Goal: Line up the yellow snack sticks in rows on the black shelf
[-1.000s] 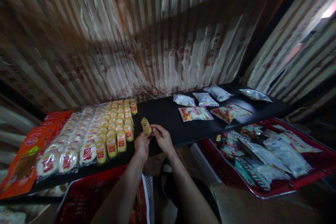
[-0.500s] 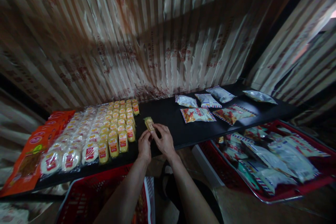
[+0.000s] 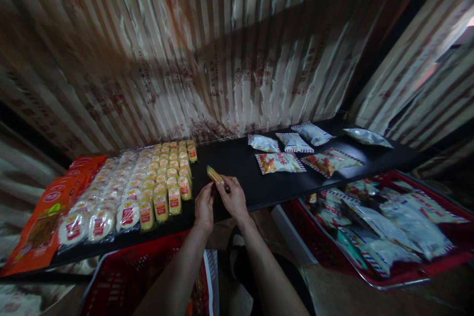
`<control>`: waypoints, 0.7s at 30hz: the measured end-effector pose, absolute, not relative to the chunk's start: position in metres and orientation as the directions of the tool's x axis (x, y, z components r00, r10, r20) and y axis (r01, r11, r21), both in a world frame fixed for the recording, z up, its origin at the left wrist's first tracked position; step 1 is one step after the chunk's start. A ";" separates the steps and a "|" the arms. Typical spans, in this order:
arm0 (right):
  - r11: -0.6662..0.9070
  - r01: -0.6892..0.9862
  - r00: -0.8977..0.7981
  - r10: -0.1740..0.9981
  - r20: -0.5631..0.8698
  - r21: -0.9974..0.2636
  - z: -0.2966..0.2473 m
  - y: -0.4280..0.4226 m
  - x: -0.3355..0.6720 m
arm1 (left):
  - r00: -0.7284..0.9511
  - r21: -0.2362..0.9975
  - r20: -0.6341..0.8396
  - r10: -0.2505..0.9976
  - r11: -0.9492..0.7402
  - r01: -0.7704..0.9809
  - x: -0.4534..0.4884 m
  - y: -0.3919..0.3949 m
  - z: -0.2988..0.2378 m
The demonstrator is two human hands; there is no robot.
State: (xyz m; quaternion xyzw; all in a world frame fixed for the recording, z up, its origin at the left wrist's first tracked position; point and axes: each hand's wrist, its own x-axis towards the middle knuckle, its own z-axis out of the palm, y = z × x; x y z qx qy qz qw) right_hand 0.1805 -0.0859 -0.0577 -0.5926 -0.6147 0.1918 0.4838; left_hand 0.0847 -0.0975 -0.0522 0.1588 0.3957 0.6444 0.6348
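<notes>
Right now, the right hand (image 3: 234, 200) has its fingers pinched shut on one small wrapped yellow cake (image 3: 214, 175), which pokes out, tilted, past the fingertips. The left hand (image 3: 204, 206) curls just beside; its grip is unclear. The step seems to be handling this cake, and the next move calls for a soft squeeze, clear of the yellow cake rows (image 3: 174, 200) left of the fingers.

My right hand (image 3: 232, 196) has a small yellow packet (image 3: 215, 175) over the black table (image 3: 229, 158), left hand (image 3: 204, 206) close beside. Rowed yellow packets (image 3: 161, 207) left, printed bags (image 3: 280, 162) right, loaded red basket (image 3: 446, 267) below.
</notes>
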 end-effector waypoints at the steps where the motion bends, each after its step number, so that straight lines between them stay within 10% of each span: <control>1: 0.208 0.538 0.177 0.920 0.351 -0.817 -0.057 -0.085 0.180 | -0.140 0.712 -0.295 0.945 0.119 -0.692 0.084 -0.098 -0.052; 21: -0.103 0.782 0.221 0.968 0.118 -0.614 -0.044 -0.070 0.175 | -0.175 0.730 -0.279 0.944 0.090 -0.677 0.085 -0.094 -0.059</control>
